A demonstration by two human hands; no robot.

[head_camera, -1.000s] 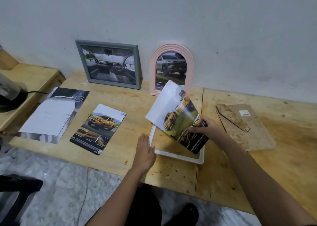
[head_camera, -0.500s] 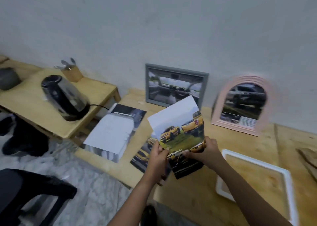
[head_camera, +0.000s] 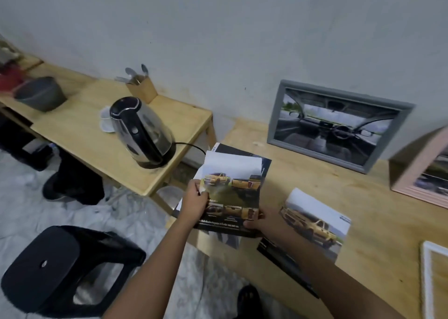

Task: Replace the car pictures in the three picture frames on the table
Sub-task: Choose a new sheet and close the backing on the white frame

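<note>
Both hands hold a yellow-car picture (head_camera: 236, 195) over the left end of the table (head_camera: 378, 217). My left hand (head_camera: 195, 201) pinches its left edge; my right hand (head_camera: 265, 221) grips its bottom right corner. Under it lies a stack of papers (head_camera: 265, 162). A second yellow-car picture (head_camera: 315, 224) lies flat to the right. A grey frame (head_camera: 339, 125) with a car-interior picture leans on the wall. A pink arched frame (head_camera: 421, 168) stands at the right edge, partly cut off. A corner of the white frame (head_camera: 426, 270) lies flat at the lower right.
A lower side table (head_camera: 80, 134) at the left carries a kettle (head_camera: 141, 132), a wooden utensil holder (head_camera: 141, 89), a white cup (head_camera: 105, 120) and a grey pot (head_camera: 40, 95). A black stool (head_camera: 63, 267) stands on the floor below.
My view has swung left. Both hands carried the yellow-car picture left, from beside the white frame to above the paper stack; the left hand came off the table and took its edge.
</note>
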